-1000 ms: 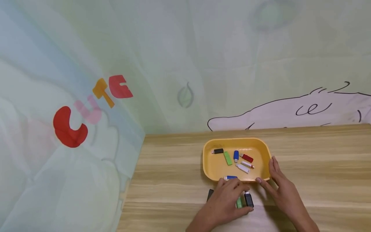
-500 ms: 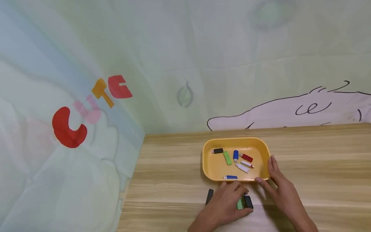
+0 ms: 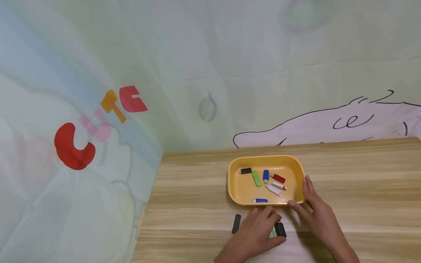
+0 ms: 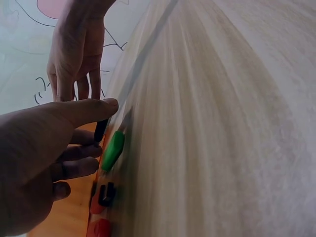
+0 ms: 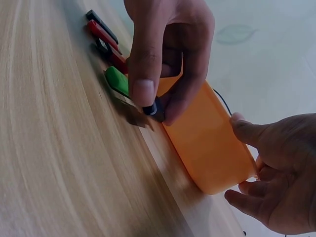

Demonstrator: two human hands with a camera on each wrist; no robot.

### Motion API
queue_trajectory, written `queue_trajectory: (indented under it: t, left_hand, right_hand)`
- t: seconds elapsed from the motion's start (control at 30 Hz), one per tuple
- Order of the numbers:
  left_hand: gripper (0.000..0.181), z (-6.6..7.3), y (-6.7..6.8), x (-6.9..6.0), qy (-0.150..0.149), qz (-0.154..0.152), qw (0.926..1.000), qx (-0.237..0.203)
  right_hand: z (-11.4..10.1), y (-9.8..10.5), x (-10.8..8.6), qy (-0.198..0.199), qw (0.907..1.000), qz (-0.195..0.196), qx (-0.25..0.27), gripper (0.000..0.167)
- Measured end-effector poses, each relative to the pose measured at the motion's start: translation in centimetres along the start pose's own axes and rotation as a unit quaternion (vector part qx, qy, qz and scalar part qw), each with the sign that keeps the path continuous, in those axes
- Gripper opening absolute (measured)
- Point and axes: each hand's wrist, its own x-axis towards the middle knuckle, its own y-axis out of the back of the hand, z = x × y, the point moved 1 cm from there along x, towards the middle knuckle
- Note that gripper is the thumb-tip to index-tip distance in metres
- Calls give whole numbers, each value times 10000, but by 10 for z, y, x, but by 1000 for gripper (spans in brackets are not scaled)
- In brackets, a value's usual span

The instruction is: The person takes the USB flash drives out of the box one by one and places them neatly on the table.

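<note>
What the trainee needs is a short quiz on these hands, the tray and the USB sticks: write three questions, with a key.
1. True or false: the left hand pinches a black stick.
2. How many blue sticks lie in the tray?
3. The right hand touches: A) a green stick; B) the tray; C) a red stick.

Key: 1 true; 2 two; 3 B.
</note>
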Motion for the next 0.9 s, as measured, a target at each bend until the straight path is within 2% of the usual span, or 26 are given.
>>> queue_trajectory:
  t: [0.23, 0.67, 0.9]
  left_hand:
    - [49, 1, -2, 2, -30, -114, 9997, 197]
    - [48, 0, -3, 5, -11, -230, 9996, 172]
    - [49, -1, -4, 5, 16, -311, 9992, 243]
  right_hand:
    - [-1, -1, 1, -70, 10000, -18, 38, 94]
    - [-1, 1, -1, 79, 9998, 172, -1, 91]
    - [-1, -1, 0, -29, 9998, -15, 179, 92]
